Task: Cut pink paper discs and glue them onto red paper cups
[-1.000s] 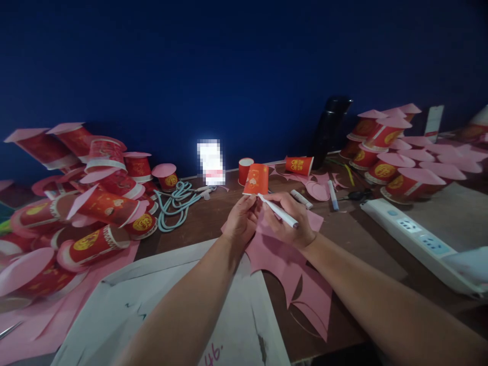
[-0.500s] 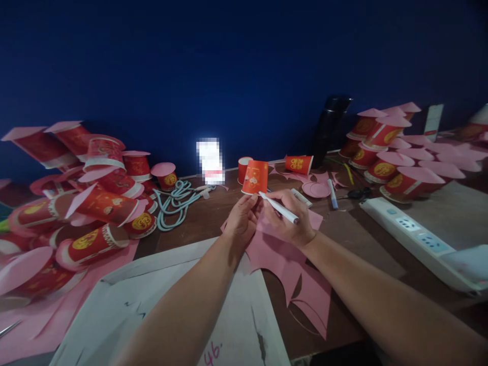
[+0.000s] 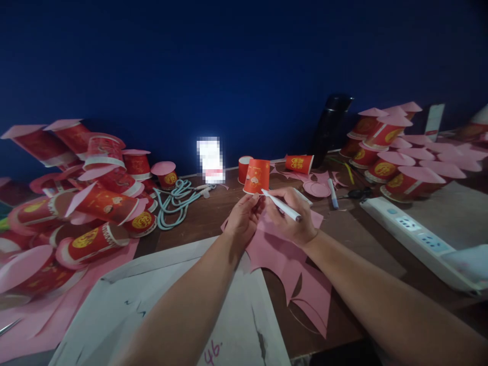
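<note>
My left hand [image 3: 244, 217] is closed on the lower edge of a red paper cup [image 3: 257, 176], which is upside down with a printed pattern facing me. In my right hand [image 3: 292, 216] is a white marker pen [image 3: 282, 206], its tip at the cup's lower right rim. Whether the tip touches the cup I cannot tell. Under both hands lies a cut sheet of pink paper [image 3: 270, 249]. Just behind the held cup stands another red cup [image 3: 242, 171], and a third red cup [image 3: 299, 164] lies on its side to the right.
Red cups with pink paper discs are heaped at left [image 3: 110, 203] and right [image 3: 385, 168]. A pale cord [image 3: 171, 203], a lit phone [image 3: 211, 160], a black bottle [image 3: 331, 129], a second marker [image 3: 333, 194] and a power strip [image 3: 407, 239] surround the work. White paper [image 3: 152, 290] lies in front.
The held cup has turned slightly and shifted a little to the right. The pen tip has moved slightly right and up along with it.
</note>
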The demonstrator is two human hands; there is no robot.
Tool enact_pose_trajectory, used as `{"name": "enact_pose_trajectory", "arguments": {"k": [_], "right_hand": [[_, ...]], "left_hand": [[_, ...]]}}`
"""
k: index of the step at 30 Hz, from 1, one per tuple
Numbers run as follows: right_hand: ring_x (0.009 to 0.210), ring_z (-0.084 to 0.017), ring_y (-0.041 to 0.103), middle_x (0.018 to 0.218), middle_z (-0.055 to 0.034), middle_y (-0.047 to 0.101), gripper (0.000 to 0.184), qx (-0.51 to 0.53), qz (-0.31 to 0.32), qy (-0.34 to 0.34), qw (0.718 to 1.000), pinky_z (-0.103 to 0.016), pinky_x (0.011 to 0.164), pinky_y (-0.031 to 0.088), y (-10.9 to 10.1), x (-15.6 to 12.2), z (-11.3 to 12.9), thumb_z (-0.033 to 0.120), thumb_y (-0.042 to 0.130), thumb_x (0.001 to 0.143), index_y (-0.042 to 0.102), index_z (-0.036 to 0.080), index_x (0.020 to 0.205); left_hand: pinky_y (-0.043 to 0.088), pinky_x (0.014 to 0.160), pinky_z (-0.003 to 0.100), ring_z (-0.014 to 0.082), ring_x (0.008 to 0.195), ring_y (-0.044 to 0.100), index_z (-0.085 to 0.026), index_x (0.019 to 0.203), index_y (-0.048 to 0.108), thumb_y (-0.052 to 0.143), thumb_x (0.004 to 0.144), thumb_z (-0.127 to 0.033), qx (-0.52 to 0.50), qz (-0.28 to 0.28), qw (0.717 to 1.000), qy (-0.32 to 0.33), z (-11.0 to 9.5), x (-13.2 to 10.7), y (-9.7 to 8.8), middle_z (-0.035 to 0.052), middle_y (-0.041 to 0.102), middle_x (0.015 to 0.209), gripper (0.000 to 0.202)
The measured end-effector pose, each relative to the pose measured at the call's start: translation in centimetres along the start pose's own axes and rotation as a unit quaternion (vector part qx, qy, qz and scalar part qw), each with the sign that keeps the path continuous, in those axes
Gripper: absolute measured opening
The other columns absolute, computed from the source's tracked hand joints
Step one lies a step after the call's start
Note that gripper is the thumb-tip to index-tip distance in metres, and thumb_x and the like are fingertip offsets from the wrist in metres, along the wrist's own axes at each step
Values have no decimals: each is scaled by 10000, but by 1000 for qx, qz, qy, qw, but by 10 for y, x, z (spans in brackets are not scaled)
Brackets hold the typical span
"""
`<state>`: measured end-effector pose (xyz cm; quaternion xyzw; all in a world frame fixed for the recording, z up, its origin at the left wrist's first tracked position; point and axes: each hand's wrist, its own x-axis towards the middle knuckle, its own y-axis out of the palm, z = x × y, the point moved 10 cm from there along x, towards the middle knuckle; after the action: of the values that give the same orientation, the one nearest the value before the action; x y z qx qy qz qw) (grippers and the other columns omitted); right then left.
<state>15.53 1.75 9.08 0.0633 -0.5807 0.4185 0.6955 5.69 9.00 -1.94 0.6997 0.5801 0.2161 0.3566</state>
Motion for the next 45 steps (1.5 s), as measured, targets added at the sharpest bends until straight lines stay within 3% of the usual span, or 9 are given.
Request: {"name": "enact_pose_trajectory", "arguments": {"k": [45], "right_hand": [[613,-138,618,799,-34,681,92,-10,4,8,1000,-271,589,474,-1,2,-3,222,586,839,587,192,926]], "left_hand": [[468,790,194,74,716,633,-118,777,675,681,749,-103,-14,-16,1000,-5,-1,-2,0,27,685,759,33]]}}
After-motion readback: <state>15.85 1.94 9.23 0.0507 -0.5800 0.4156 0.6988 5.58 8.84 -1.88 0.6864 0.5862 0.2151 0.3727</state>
